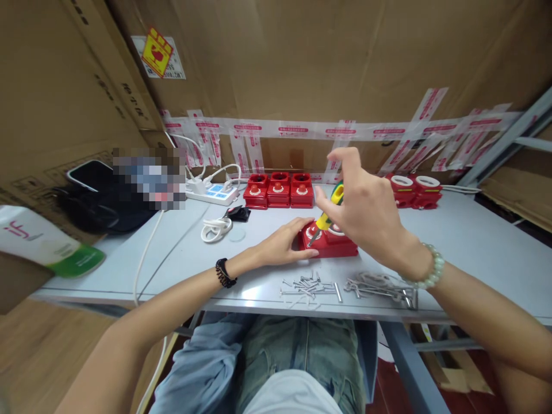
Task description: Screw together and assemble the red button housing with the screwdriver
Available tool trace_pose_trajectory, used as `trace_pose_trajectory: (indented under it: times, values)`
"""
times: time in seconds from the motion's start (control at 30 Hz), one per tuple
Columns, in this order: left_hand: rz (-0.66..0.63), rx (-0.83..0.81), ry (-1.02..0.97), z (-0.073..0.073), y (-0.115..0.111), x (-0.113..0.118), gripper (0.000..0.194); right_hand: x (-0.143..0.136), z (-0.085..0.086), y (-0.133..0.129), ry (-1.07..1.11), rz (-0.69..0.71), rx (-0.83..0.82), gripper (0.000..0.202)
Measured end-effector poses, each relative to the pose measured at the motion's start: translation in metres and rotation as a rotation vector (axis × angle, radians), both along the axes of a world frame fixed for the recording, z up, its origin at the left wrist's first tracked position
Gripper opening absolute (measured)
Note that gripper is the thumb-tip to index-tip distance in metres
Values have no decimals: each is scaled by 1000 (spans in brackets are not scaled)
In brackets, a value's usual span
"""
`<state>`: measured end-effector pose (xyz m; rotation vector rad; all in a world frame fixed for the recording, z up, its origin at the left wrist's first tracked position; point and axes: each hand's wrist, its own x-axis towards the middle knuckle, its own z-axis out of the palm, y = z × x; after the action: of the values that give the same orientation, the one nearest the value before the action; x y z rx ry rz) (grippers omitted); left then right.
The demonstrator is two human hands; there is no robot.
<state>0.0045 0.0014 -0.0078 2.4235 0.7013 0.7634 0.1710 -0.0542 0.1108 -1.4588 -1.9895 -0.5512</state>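
Observation:
On the table in front of me lies a red housing (332,248) with white round rings on top. My left hand (284,244) grips its left end, thumb along the front side and fingers behind. In my right hand (366,210) is a screwdriver (324,220) with a yellow and green handle, slanting down to the left. Its tip meets the housing's top near the front left corner, close to my left thumb. The index finger of that hand is raised and bent. My palm hides part of the handle and the housing's right top.
Loose screws (308,286) and more metal parts (379,287) lie at the front edge. Red housings (279,191) stand in a row behind, others (416,191) at the right. A power strip (215,193), a coiled white cable (214,230) and a tube (47,241) are leftward.

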Motion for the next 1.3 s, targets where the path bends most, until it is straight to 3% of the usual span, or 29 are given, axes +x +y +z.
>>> trace_pose_trajectory:
  times: [0.1, 0.27, 0.43, 0.6, 0.7, 0.9, 1.07, 1.13, 1.23, 1.3]
  values:
    - [0, -7, -5, 1, -1, 1, 62, -14, 8, -8, -181, -71, -27, 42]
    - [28, -1, 32, 2, -2, 1, 46, -30, 22, -13, -369, -59, -128, 51]
    - [5, -7, 6, 3, -1, 0, 52, -31, 35, -15, -453, -113, -206, 69]
    - [13, 10, 10, 4, -1, 0, 57, -17, 39, -8, -442, -158, -206, 55]
    - [6, 1, 2, 4, -1, 0, 59, -8, 39, -5, -443, -59, -198, 42]
    - [6, 15, -32, 1, 1, 0, 55, -4, 43, -5, -472, 287, -252, 20]
    - [16, 12, -15, -1, 2, -1, 47, -1, 49, -4, -498, 537, -394, 14]
    - [2, 17, -38, 0, 1, -1, 50, 1, 49, -3, -472, 454, -402, 19]
    - [-21, 7, -59, 3, 0, 0, 57, 3, 46, 0, -452, 187, -304, 35]
    - [-16, 3, -56, 4, -1, 0, 58, 3, 46, 2, -459, 92, -272, 37]
